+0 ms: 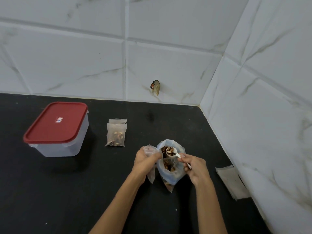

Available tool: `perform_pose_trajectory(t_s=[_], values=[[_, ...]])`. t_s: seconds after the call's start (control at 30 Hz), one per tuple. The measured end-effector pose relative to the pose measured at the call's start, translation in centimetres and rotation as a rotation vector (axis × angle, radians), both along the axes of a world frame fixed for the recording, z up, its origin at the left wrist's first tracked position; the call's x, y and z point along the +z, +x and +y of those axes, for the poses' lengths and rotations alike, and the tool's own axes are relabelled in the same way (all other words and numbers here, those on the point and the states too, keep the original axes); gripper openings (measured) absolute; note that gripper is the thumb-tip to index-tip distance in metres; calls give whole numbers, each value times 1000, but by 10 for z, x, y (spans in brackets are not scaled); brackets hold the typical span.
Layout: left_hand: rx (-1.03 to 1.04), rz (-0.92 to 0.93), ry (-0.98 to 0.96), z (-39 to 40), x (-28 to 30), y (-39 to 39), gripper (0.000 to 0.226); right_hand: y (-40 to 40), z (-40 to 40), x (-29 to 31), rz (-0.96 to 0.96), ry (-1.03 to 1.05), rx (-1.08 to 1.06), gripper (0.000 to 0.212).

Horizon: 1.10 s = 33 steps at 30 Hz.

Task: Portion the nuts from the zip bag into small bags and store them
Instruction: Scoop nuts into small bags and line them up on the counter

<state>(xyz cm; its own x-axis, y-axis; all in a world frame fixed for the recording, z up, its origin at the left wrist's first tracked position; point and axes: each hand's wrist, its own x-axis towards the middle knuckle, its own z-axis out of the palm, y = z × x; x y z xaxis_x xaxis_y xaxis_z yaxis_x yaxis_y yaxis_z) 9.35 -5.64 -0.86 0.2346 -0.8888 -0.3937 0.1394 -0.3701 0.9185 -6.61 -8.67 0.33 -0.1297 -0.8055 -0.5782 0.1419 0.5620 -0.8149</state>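
1. Head view: I see the zip bag (170,173) standing upright on the black counter (84,191), mouth wide open and facing up, long axis vertical. It is clear plastic, with brown nuts (168,165) showing through.
2. My right hand (194,168) pinches the handle of a white scoop (170,152), fingers curled round it. The scoop cup sits at the zip bag's mouth loaded with nuts, handle running back to the right.
3. My left hand (146,158) grips a small bag (150,166) just left of the zip bag, touching it, fingers curled round the top; open end up, long axis vertical.
4. Filled small bags (116,135) lie flat farther back and to the left, one overlapping another, long axis running away from me.
5. Flat empty bags (232,182) lie at the right wall.
6. A red-lidded box (57,129) sits far left, lid on.
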Motion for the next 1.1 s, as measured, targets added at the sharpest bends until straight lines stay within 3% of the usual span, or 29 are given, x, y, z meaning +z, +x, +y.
perform_pose_trajectory(t_s=[0.27,0.37,0.47,0.6,1.1], values=[[67,-487,-240,5,13,-4,32,9,17,52,165,-282,75,16],[55,-484,-302,4,21,-5,33,21,30,71,307,-478,166,20],[44,-445,-375,4,25,-6,38,34,38,77,618,-662,317,19],[44,-378,-438,4,26,-5,43,43,42,76,887,-762,388,18],[6,-282,-521,2,18,4,46,45,45,85,931,-722,449,17]])
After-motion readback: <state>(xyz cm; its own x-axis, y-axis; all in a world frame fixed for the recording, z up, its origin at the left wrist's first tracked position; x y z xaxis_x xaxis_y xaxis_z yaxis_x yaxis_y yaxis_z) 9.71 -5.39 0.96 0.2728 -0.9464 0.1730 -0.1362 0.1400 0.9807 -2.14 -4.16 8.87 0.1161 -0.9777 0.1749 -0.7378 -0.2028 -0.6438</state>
